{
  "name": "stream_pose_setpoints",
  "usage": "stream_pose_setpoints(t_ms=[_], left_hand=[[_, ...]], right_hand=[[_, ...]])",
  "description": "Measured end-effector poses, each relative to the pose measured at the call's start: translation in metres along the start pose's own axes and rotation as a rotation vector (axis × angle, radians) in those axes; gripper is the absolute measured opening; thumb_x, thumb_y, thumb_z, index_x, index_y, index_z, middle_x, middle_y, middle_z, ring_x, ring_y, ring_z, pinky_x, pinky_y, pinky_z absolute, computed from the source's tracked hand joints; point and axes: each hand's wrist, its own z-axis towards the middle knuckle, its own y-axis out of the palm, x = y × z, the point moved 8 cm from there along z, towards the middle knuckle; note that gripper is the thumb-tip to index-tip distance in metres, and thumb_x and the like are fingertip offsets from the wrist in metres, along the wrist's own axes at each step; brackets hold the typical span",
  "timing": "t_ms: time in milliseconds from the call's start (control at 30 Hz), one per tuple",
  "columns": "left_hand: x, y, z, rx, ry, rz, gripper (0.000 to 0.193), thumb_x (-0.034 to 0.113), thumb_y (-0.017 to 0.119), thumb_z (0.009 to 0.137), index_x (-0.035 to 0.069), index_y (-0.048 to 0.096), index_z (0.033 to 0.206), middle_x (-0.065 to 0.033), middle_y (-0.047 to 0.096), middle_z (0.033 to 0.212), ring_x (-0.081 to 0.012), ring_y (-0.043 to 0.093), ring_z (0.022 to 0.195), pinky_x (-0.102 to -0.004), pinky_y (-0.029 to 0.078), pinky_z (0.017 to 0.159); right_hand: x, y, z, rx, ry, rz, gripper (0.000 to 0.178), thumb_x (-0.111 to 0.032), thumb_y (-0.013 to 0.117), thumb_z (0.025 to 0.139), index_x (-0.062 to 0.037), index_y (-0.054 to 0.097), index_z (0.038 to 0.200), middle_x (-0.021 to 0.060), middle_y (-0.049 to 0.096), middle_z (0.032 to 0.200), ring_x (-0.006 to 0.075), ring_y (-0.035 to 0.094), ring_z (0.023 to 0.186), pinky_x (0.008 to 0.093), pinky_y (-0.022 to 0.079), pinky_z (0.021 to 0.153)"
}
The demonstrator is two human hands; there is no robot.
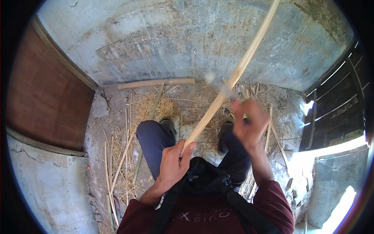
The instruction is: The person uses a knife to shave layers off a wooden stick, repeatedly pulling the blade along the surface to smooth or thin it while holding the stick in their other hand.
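A long pale bamboo strip (216, 103) slants from my lap up to the right, its far end running out of the top of the view. My left hand (174, 163) is closed round its near end. In my right hand (250, 123), partly smeared by motion, is a knife (230, 93) whose blurred blade crosses the strip around mid-length. Whether the blade bites into the bamboo cannot be made out. The knife's handle is mostly hidden by my fingers.
Pale shavings (148, 105) cover the floor around my feet. A bamboo pole (156, 83) lies along the foot of the stained wall (156, 43). Several thin strips (121, 163) lie to the left. A brown door panel (48, 89) stands left, dark slatted boards (335, 97) right.
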Motion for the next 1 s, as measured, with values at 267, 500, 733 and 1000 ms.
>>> stream_pose_setpoints(t_ms=[267, 500, 733, 1000], left_hand=[[-0.007, -0.005, 0.001, 0.014, -0.02, -0.043, 0.033, 0.025, 0.064, 0.112, -0.003, 0.062, 0.094, -0.0151, 0.051, 0.059, -0.0296, 0.054, 0.046, -0.0403, 0.04, 0.048], [-0.006, -0.006, 0.0, 0.027, -0.001, -0.041, 0.032, 0.024, 0.064, 0.112, -0.004, 0.063, 0.096, -0.016, 0.05, 0.059, -0.0308, 0.054, 0.047, -0.0408, 0.04, 0.049], [-0.001, -0.007, -0.002, 0.039, 0.012, -0.008, 0.033, 0.024, 0.064, 0.112, -0.004, 0.061, 0.095, -0.0187, 0.052, 0.061, -0.0359, 0.057, 0.05, -0.0421, 0.041, 0.05], [0.002, -0.008, -0.004, 0.018, -0.01, 0.015, 0.033, 0.024, 0.063, 0.112, -0.004, 0.06, 0.094, -0.019, 0.055, 0.063, -0.0368, 0.06, 0.052, -0.0423, 0.043, 0.051]], right_hand=[[-0.031, 0.027, -0.016, -0.232, -0.013, 0.181, 0.011, -0.01, 0.087, 0.085, -0.0129, 0.078, 0.09, 0.0018, 0.063, 0.073, 0.0187, 0.062, 0.052, 0.0338, 0.044, 0.044], [-0.036, 0.027, -0.023, -0.162, -0.078, 0.172, 0.015, -0.017, 0.09, 0.084, -0.0138, 0.077, 0.091, 0.0003, 0.061, 0.074, 0.0175, 0.06, 0.051, 0.0329, 0.043, 0.043], [-0.048, 0.027, -0.026, -0.245, -0.128, 0.213, 0.018, -0.012, 0.091, 0.081, -0.0118, 0.079, 0.094, 0.002, 0.064, 0.073, 0.018, 0.06, 0.049, 0.0336, 0.043, 0.043], [-0.031, 0.018, -0.011, -0.216, -0.02, 0.211, 0.014, -0.008, 0.09, 0.084, -0.0087, 0.077, 0.09, 0.0037, 0.064, 0.073, 0.0196, 0.059, 0.049, 0.0346, 0.043, 0.043]])
